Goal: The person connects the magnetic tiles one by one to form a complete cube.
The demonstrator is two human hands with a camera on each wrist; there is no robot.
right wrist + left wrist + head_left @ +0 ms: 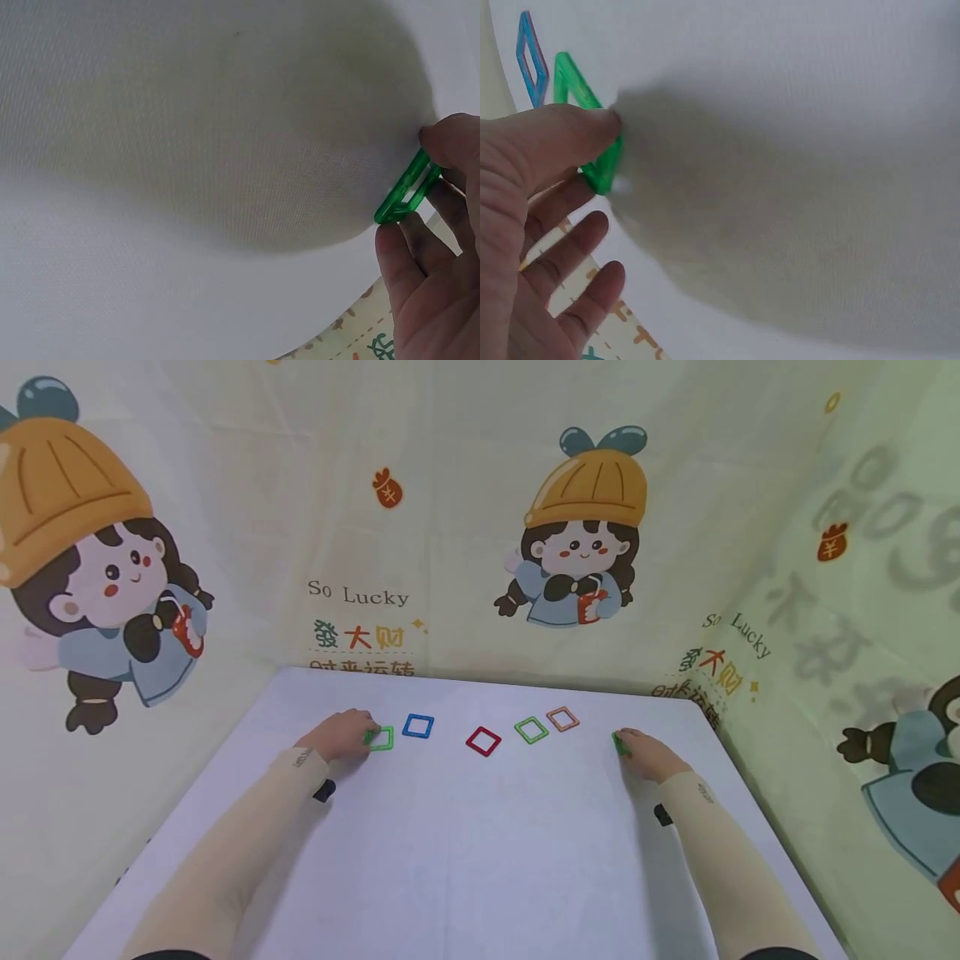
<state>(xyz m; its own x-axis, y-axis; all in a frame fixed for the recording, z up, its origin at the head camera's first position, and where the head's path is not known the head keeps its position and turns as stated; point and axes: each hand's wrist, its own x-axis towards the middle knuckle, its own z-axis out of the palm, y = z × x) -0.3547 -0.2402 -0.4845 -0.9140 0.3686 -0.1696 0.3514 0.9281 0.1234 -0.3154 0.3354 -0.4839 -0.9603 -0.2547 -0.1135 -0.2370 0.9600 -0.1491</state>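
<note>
At the left of the row, my left hand [343, 735] pinches a green square frame [392, 738]. The left wrist view shows the thumb on one face of this green frame [606, 169], with the other fingers spread below. Far to the right, my right hand [651, 755] holds another green frame [620, 744] by its edge. In the right wrist view the right-hand frame [405, 187] is tilted between thumb and fingers, partly hidden by them. Just right of the left hand lies a blue frame [417, 737].
Between the hands, a red frame [493, 747], a green frame [539, 737] and an orange frame [571, 727] lie flat on the white table [450, 843]. A printed cloth [450, 552] with cartoon figures hangs behind and at the sides.
</note>
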